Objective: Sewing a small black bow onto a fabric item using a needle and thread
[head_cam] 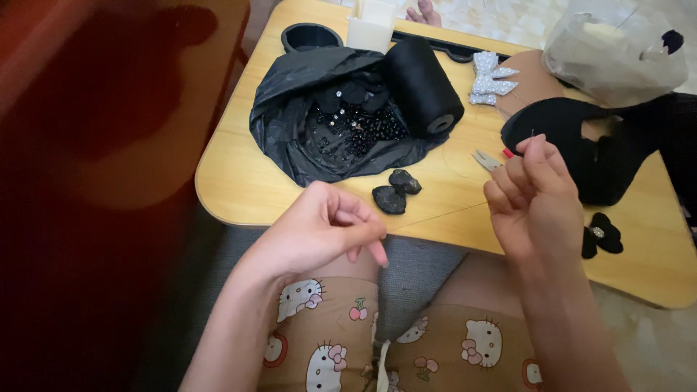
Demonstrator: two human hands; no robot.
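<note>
Soft daylight from the upper right — sharp centre, dim blurred reddish left edge, faint shadows.

Home craft corner; low wooden lap table (239,181), tiled floor (508,18), thread spool (423,86), beads (356,127)

Low yellow wooden lap table (239,196) with rounded corners, round cup recess (311,35) at far left edge. Open black plastic bag (290,109) spread on top, holding black beads and sequins (359,127). Large black thread spool (423,86) lying on its side against bag's right edge. Two black fabric pieces (396,191) just in front of bag. White box (370,29) at far edge. Silver glittery bows (490,78) right of spool. Black felt shape (573,138) further right, clear plastic bag (617,54) above it. Black fabric flower with pale centre (601,234) near right front edge. Small pliers with red handle (490,160) on table. Cartoon-cat patterned shorts (327,327) below. Reddish-brown blurred surface (94,145) at left.
</note>
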